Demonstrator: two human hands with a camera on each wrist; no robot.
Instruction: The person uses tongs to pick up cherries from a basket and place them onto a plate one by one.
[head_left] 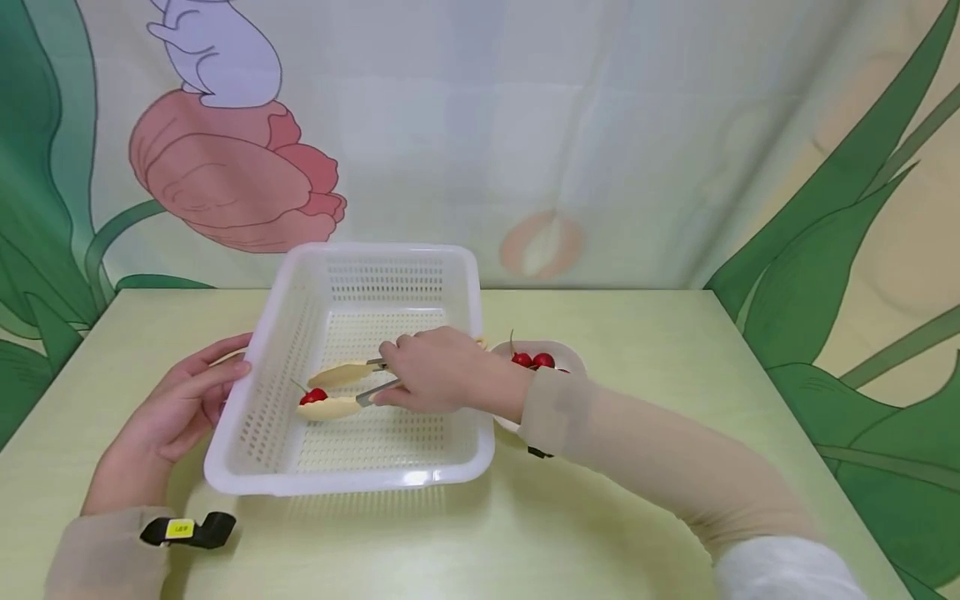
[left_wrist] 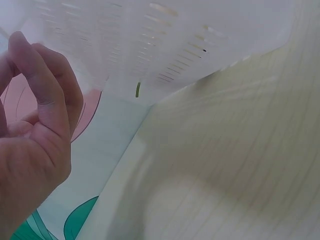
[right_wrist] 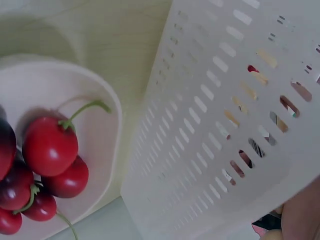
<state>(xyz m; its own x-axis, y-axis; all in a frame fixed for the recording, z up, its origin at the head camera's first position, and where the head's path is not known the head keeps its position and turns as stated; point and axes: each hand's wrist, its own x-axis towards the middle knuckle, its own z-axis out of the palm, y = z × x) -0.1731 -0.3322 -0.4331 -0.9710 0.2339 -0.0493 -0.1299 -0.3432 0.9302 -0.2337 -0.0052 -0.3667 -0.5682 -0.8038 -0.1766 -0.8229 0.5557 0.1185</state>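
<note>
My left hand [head_left: 183, 396] holds the left rim of a white slotted plastic basket [head_left: 352, 482], thumb at the rim. My right hand [head_left: 431, 371] reaches over the basket's right rim and grips metal tongs with pale yellow heads [head_left: 330, 408]. The tong heads stand apart inside the basket. A red cherry [head_left: 318, 394] with a green stem lies against the nearer head. In the left wrist view, a bit of green stem [left_wrist: 138, 90] shows at the slotted wall. Through the slots in the right wrist view, parts of the tongs [right_wrist: 248, 91] appear.
Just right of the basket stands a white bowl [head_left: 573, 358] with several red cherries [right_wrist: 50, 145], partly hidden by my right forearm in the head view. Both stand on a pale wood-grain table [head_left: 637, 333]. A printed curtain [head_left: 420, 125] hangs behind it.
</note>
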